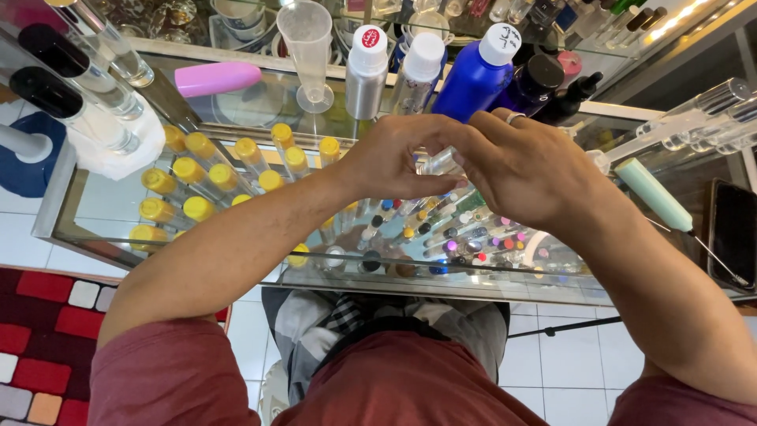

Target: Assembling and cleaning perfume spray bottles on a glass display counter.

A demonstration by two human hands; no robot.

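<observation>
My left hand (402, 154) and my right hand (524, 162) meet over a glass counter (110, 248). Between their fingertips is a small clear vial (440, 163), mostly hidden by the fingers. Both hands pinch it. There is a ring on one finger of my right hand. Under the glass below my hands lie many small vials with coloured caps (465, 229).
Yellow-capped tubes (197, 177) fill the shelf at left. Behind my hands stand a silver bottle (366, 75), a blue bottle (475, 75), a clear funnel-shaped cup (307, 51) and a pink cylinder (217, 79). A pale green syringe (658, 197) and a dark phone (733, 233) lie at right.
</observation>
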